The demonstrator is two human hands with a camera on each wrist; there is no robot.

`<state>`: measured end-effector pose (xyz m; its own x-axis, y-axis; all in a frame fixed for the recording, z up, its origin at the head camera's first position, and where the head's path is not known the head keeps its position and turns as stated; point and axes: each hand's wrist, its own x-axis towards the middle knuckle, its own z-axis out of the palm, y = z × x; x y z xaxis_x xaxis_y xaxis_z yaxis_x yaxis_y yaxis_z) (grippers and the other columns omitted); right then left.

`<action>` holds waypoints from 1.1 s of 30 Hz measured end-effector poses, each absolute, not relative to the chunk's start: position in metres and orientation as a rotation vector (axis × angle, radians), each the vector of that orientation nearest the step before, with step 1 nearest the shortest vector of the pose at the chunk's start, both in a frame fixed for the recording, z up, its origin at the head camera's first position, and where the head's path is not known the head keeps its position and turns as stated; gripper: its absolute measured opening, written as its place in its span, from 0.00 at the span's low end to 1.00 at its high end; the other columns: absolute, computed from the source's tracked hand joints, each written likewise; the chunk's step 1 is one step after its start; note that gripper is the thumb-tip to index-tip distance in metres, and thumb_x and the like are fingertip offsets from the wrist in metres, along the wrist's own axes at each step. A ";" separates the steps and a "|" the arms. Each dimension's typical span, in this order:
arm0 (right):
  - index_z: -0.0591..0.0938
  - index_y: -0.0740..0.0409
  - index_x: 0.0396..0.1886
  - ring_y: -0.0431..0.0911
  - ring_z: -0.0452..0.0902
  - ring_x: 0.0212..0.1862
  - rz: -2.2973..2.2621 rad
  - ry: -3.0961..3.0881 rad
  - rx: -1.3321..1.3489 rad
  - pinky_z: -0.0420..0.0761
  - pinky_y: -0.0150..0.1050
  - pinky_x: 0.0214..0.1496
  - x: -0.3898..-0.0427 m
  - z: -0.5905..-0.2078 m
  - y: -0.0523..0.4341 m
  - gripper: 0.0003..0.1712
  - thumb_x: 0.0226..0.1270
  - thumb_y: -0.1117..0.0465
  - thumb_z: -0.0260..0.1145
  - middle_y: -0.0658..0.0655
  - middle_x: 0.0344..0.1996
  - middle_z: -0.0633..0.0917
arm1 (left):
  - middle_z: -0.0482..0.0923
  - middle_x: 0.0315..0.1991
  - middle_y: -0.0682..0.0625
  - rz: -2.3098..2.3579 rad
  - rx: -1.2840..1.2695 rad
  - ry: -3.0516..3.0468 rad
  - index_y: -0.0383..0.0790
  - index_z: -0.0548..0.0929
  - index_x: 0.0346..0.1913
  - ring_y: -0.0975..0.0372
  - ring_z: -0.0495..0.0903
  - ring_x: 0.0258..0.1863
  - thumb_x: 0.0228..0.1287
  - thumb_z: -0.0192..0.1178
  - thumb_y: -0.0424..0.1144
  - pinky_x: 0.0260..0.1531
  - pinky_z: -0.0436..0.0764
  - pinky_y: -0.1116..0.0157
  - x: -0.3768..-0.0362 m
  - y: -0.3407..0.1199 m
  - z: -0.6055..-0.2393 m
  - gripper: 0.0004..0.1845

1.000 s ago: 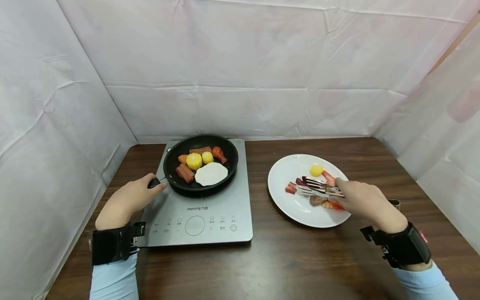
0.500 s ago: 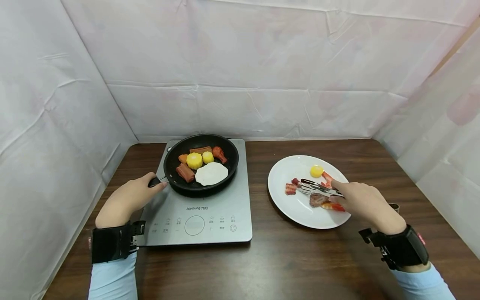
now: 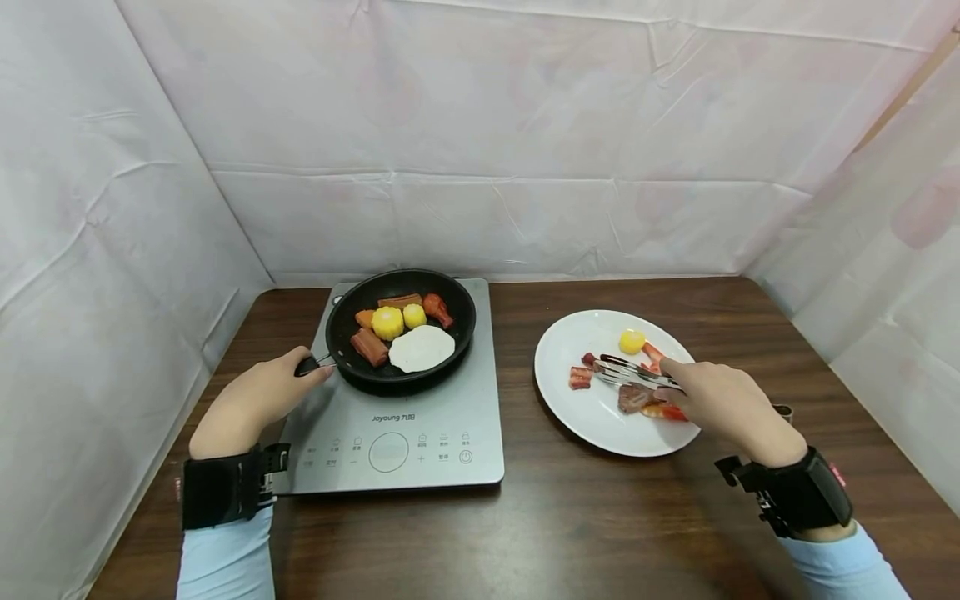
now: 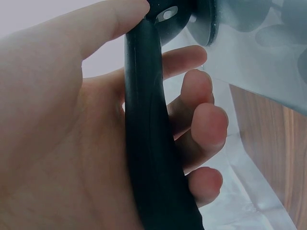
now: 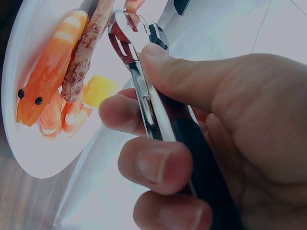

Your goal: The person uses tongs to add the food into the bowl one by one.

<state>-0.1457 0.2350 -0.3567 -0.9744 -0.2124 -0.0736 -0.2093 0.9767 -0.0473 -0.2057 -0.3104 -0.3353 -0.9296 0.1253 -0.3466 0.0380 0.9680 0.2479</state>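
My left hand (image 3: 288, 377) grips the black handle (image 4: 152, 158) of a black frying pan (image 3: 352, 293) on an induction cooker (image 3: 405, 433). In the pan lie corn (image 3: 387, 322), a white fried egg (image 3: 422, 348), sausages (image 3: 371, 346) and other pieces. My right hand (image 3: 678, 385) holds metal tongs (image 3: 633, 372) low over a white plate (image 3: 577, 417). Their tips are at a small dark red piece (image 3: 590, 360). On the plate also lie a shrimp (image 5: 48, 96), a brown meat piece (image 3: 633, 398), a yellow piece (image 3: 632, 341) and a red strip (image 3: 580, 378).
Cooker and plate sit side by side on a dark wooden table (image 3: 600, 517). White sheeting (image 3: 487, 167) closes off the back and both sides. The cooker's control panel (image 3: 390, 450) faces me, between my left wrist and the plate.
The tongs' arms have drawn closer together and their tips have shifted slightly left toward the dark red piece. My left hand has stayed on the pan handle.
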 end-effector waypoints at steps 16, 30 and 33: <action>0.76 0.50 0.36 0.44 0.69 0.22 -0.090 3.102 -0.324 0.65 0.42 0.21 -0.144 -0.354 0.231 0.13 0.69 0.50 0.70 0.48 0.19 0.76 | 0.66 0.69 0.22 0.324 0.123 2.766 0.25 0.55 0.77 0.30 0.71 0.65 0.79 0.40 0.63 0.58 0.74 0.32 -0.207 -0.310 -0.331 0.45; 0.79 0.54 0.48 0.42 0.69 0.22 -0.135 3.173 -0.331 0.64 0.38 0.21 -0.145 -0.349 0.224 0.15 0.73 0.49 0.66 0.46 0.19 0.76 | 0.65 0.69 0.22 0.320 0.097 2.749 0.25 0.55 0.77 0.30 0.71 0.65 0.80 0.40 0.63 0.57 0.75 0.33 -0.205 -0.308 -0.332 0.44; 0.77 0.55 0.45 0.42 0.68 0.20 -0.149 3.214 -0.334 0.62 0.38 0.20 -0.147 -0.347 0.218 0.14 0.74 0.50 0.66 0.46 0.17 0.74 | 0.66 0.69 0.22 0.329 0.098 2.746 0.25 0.55 0.77 0.30 0.72 0.65 0.80 0.40 0.63 0.55 0.76 0.34 -0.204 -0.309 -0.333 0.44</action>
